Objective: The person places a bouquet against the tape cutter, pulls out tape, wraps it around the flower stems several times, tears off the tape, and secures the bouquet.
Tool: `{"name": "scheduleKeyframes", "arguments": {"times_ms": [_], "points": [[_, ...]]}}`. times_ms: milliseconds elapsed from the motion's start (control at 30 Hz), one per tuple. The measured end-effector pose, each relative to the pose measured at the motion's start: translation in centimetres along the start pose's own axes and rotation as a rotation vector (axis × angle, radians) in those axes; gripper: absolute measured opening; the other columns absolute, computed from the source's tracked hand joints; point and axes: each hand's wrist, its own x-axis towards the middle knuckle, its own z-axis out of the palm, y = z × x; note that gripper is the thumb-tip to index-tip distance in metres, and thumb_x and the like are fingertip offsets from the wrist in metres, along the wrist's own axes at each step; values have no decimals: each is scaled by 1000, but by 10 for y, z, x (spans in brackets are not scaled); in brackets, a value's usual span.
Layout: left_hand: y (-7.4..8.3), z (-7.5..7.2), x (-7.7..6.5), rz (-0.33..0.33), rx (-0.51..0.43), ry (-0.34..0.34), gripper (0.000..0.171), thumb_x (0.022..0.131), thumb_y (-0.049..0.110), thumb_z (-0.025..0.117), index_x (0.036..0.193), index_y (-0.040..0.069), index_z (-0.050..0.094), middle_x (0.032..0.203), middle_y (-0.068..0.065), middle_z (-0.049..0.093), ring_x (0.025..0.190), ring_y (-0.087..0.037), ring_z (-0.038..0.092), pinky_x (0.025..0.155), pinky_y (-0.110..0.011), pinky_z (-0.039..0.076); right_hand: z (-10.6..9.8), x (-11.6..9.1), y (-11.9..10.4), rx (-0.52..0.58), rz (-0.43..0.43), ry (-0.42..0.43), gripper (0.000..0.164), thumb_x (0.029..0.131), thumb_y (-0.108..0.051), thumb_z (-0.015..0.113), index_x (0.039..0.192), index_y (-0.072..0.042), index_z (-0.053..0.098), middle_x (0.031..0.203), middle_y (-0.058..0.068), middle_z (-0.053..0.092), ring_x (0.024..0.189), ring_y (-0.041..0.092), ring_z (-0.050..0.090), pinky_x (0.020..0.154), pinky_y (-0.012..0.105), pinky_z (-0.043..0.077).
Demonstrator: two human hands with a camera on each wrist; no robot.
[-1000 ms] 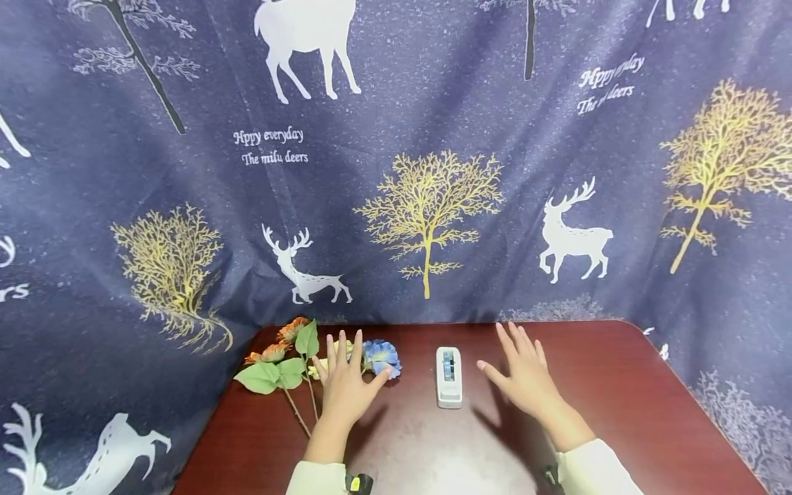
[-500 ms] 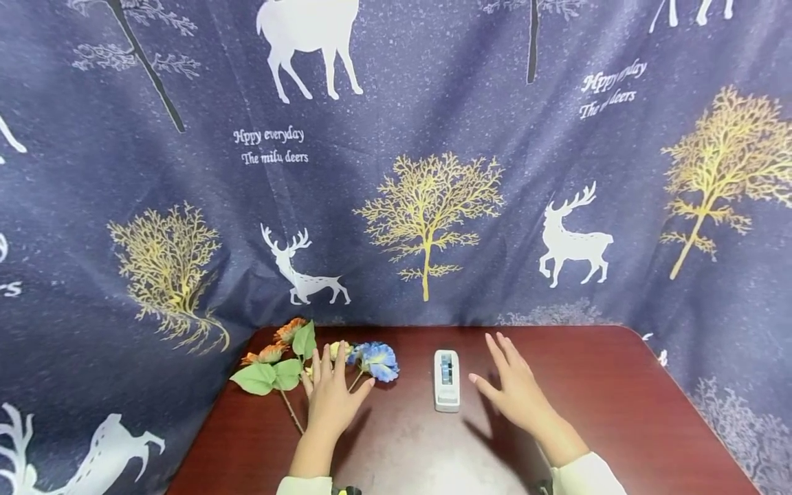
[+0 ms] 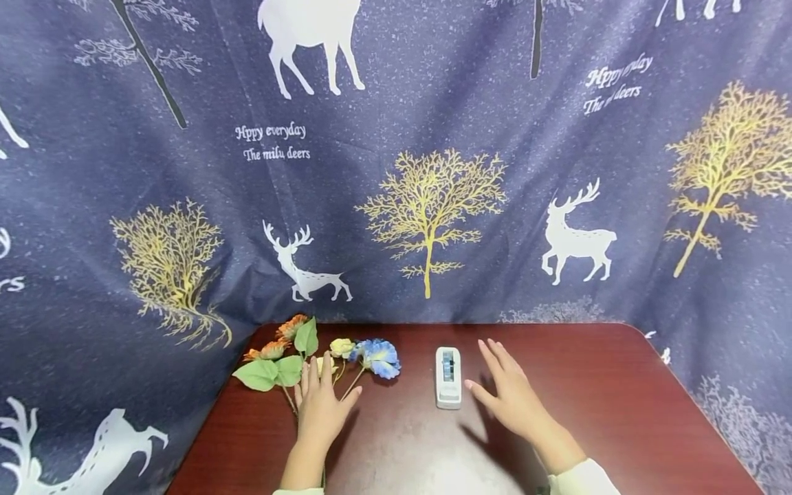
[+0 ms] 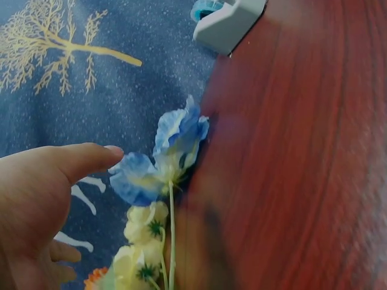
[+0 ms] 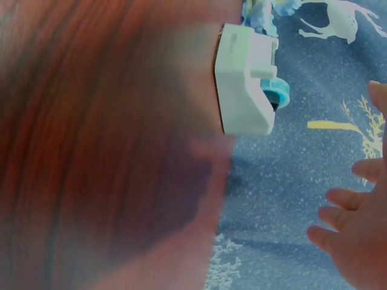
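Observation:
My left hand (image 3: 320, 411) hovers over the stems of artificial flowers at the table's left, fingers spread and holding nothing. Around it lie a blue flower (image 3: 380, 359), pale yellow flowers (image 3: 342, 348) and orange flowers (image 3: 272, 350) with green leaves (image 3: 256, 375). Part of the stems is hidden under this hand. A white tape dispenser (image 3: 448, 395) with a blue roll of tape (image 4: 205, 8) stands on the table between the hands. To its right my right hand (image 3: 515, 402) is held above the table, fingers extended, apart from the dispenser.
The dark red wooden table (image 3: 594, 385) reaches back to a blue curtain (image 3: 396, 89) printed with deer and trees. Shadows of the hands fall on the tabletop.
My left hand has drawn left and back toward me, uncovering more of the yellow flowers. The right hand has shifted slightly left and nearer to me. Flowers and dispenser stay in place.

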Motion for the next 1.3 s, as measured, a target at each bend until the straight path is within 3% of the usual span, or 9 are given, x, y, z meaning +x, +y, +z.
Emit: {"name": "scheduleKeyframes", "arguments": {"times_ms": [133,300,567,933,1100,1300], "points": [[-7,-1,-4,-15,-22,9,101,84,45,78,159,5,24,160,-32,27,150,-50,23,114,-72,25,1,-3,-1,26,22,-8,81,92,-38,72,158,-11,33,160,23,36,149,46,30,115,69,26],[-14,-4,-9,-58,-17,-6,102,84,43,79,160,7,22,159,-31,28,146,-52,28,111,-73,28,6,-6,-4,48,25,-44,80,94,-43,69,159,-14,32,161,18,37,150,42,31,115,68,28],[-22,-9,-15,-77,-22,15,99,82,40,81,159,11,26,151,-28,36,140,-52,33,103,-71,34,13,-12,-13,45,-22,-52,76,91,-36,73,154,-10,40,157,19,43,147,43,36,114,67,32],[-38,-15,-21,-150,26,-23,100,81,39,82,158,9,27,146,-32,37,134,-54,38,93,-70,39,22,-16,-23,25,-70,-68,66,90,-34,74,146,-7,52,148,19,54,133,43,53,106,65,42],[-44,-14,-25,-169,51,-29,101,80,40,83,157,6,28,140,-33,41,128,-54,42,90,-68,41,24,-19,-28,52,-62,-108,65,91,-33,73,146,-8,52,146,18,55,132,41,54,107,65,41],[-48,-17,-27,-239,72,17,106,76,45,85,156,7,29,123,-32,44,111,-50,46,81,-63,44,28,-22,-34,68,-67,-139,62,91,-33,73,145,-11,54,142,10,59,130,34,57,107,57,45]]}}
